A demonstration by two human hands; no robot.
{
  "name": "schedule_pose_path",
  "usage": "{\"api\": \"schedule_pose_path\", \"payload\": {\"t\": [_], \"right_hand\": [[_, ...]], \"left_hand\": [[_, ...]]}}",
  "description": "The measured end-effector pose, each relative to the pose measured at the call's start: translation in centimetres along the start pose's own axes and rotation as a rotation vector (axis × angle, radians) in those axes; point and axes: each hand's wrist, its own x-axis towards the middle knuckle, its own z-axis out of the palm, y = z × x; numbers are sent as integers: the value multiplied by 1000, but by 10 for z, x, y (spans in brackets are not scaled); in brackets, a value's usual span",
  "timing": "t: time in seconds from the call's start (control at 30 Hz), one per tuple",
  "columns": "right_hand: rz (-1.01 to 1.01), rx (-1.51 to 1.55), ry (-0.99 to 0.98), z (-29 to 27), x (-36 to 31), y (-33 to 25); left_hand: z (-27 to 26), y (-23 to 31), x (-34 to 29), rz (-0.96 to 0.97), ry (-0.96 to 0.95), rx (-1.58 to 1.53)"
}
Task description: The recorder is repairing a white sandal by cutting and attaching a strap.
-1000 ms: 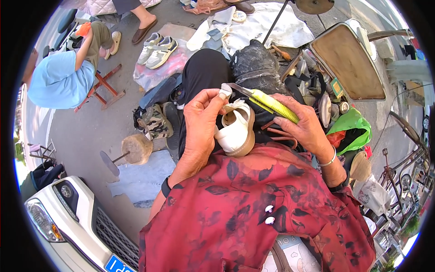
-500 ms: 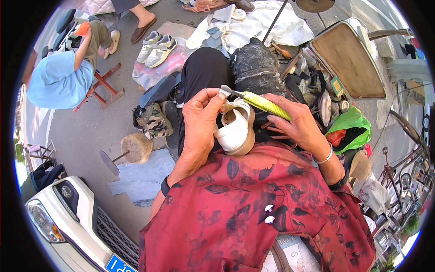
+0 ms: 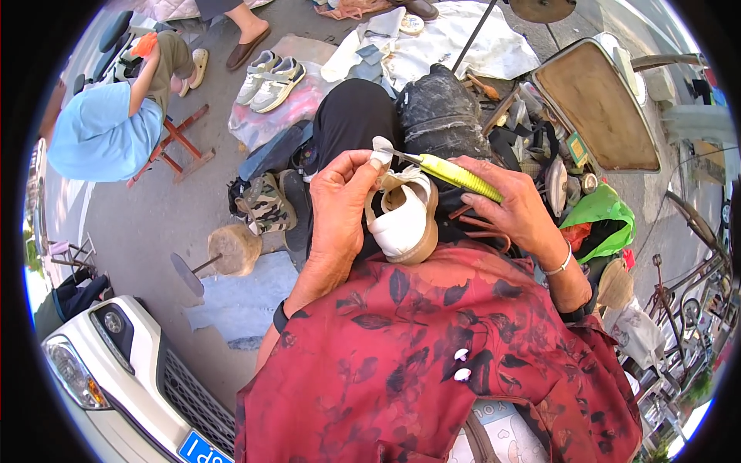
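Between its thumb and fingers my left hand [image 3: 344,194] pinches a small whitish scrap [image 3: 381,150]. My right hand [image 3: 509,202] is closed round a yellow-green utility knife [image 3: 455,176], its blade pointing left and reaching the scrap. Below the right fingers, reddish-brown loops that look like scissor handles [image 3: 485,228] show; whether those fingers hold them I cannot tell. A white shoe [image 3: 403,231] with a tan sole rests in my lap, heel toward me, under both hands. A red patterned apron [image 3: 432,332] covers my lap behind it.
Grey sneakers [image 3: 270,83] lie on a plastic sheet ahead, and camouflage shoes [image 3: 264,204] at left. A stump with a metal disc [image 3: 234,248] stands nearby. A person in light blue [image 3: 104,139] sits far left; a white car [image 3: 123,363] is near left. Clutter and a green bag [image 3: 610,220] lie right.
The knife blade has drawn slightly right and down from the scrap's upper edge, and more of the scrap shows above my left fingers. The scissor-like loops show more. The shoe has barely moved.
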Motion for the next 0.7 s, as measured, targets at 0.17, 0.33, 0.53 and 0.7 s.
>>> {"api": "schedule_pose_path", "payload": {"t": [0.17, 0.33, 0.53, 0.7], "right_hand": [[-33, -24, 0, -5, 3, -2], [-56, -53, -34, -4, 9, -1], [-7, -10, -101, -4, 15, -3], [-38, -75, -62, 1, 7, 5]], "left_hand": [[2, -2, -1, 44, 4, 43], [4, 2, -6, 76, 21, 124], [2, 0, -9, 91, 37, 144], [-1, -5, -9, 125, 39, 85]]}}
